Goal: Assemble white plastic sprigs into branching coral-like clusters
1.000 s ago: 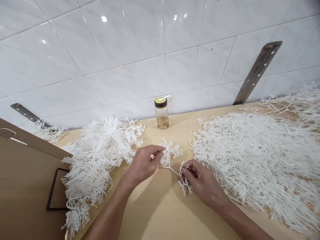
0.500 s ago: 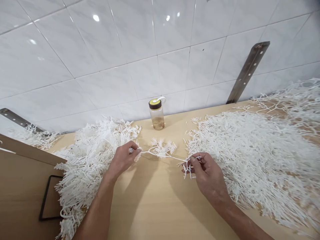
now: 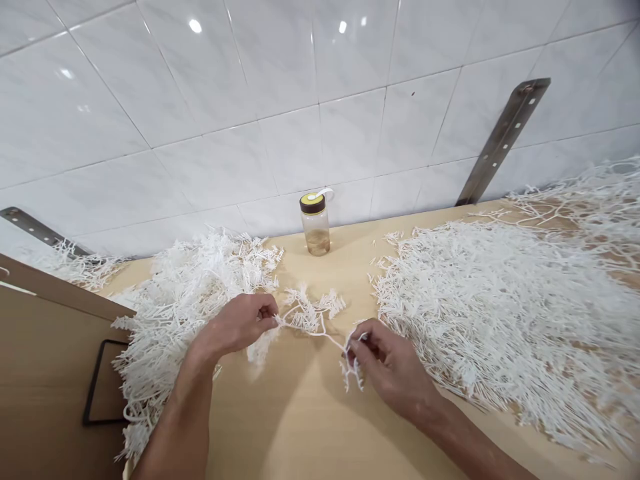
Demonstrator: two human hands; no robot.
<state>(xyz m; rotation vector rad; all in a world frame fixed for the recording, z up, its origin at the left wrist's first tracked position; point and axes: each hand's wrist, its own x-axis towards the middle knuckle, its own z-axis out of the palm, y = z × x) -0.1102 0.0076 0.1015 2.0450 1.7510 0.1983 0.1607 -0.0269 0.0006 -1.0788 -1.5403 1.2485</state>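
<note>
A thin white branched plastic stem (image 3: 325,335) stretches between my two hands over the wooden tabletop. My left hand (image 3: 245,323) pinches its left end, and some white sprigs hang blurred just below those fingers. At the other end, my right hand (image 3: 387,360) grips the stem where it forks, with short prongs dangling under the fingertips. Feathery white sprigs (image 3: 313,310) show at the middle of the stem; whether all are joined to it I cannot tell.
A large heap of white sprigs (image 3: 500,313) covers the right side, and another heap (image 3: 200,280) lies left. A lidded bottle (image 3: 317,233) stands near the tiled wall. At far left is a brown box (image 3: 45,373). Metal brackets (image 3: 505,140) lean against the wall.
My right hand has moved left and nearer to me, bringing the stem's forked end down. My left hand has shifted slightly, and sprigs below it are now in motion.
</note>
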